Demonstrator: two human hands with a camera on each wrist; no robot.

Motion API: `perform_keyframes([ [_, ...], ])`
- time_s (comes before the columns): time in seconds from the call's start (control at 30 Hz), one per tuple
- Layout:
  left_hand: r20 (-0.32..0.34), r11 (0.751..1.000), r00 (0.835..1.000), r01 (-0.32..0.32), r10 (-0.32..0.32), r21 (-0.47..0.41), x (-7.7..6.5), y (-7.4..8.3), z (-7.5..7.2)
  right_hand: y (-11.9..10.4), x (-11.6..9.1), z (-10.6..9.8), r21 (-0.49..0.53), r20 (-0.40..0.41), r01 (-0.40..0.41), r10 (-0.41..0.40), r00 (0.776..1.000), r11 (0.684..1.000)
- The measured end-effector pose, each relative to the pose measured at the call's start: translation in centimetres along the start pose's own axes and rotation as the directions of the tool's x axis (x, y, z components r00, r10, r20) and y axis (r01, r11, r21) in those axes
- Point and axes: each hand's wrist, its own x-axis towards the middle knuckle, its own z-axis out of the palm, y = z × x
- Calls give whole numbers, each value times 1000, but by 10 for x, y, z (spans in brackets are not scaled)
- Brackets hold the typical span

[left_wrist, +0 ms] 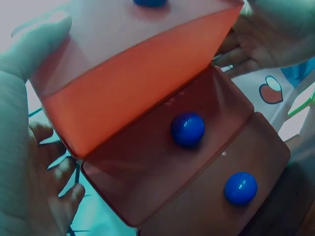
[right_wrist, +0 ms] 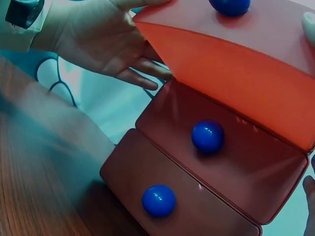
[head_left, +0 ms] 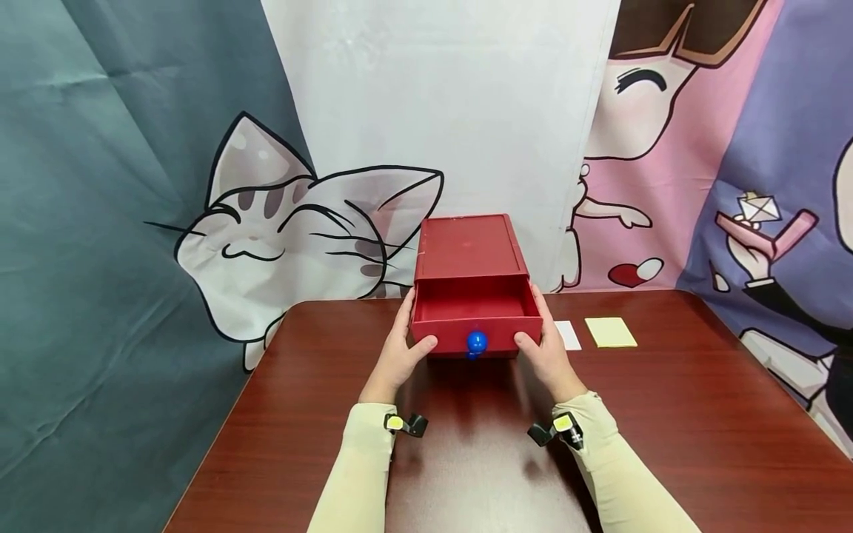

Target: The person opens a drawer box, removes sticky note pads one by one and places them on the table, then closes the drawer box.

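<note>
A red drawer cabinet [head_left: 469, 248] stands at the back of the table, its top drawer [head_left: 453, 328] pulled out toward me, its red inside in sight. A blue round knob [head_left: 476, 342] sits on the drawer front. My left hand [head_left: 395, 360] grips the left end, thumb on the front and fingers along the side. At the right end my right hand [head_left: 549, 360] holds it the same way. Below, in the left wrist view, the middle drawer [left_wrist: 142, 157] and bottom drawer [left_wrist: 202, 206] are closed, each with a blue knob.
To the right of the cabinet lie a yellow paper square [head_left: 611, 332] and a white one [head_left: 568, 335], partly hidden by my right hand. A printed cloth [head_left: 440, 89] hangs behind the brown table [head_left: 700, 414].
</note>
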Motion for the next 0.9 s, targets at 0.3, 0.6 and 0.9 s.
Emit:
perform_keyframes([
  [0.3, -55, 995, 998, 31, -25, 95, 3, -5, 6, 1, 3, 0, -59, -21, -130, 129, 991, 990],
  [0.6, -180, 977, 980, -44, 83, 208, 2, -4, 15, -3, 3, 6, -174, -116, -86, 66, 991, 981],
  [0.9, -149, 518, 776, -251, 612, 818, 2, -9, 43, 3, 8, 19, -774, -32, 454, -743, 668, 441],
])
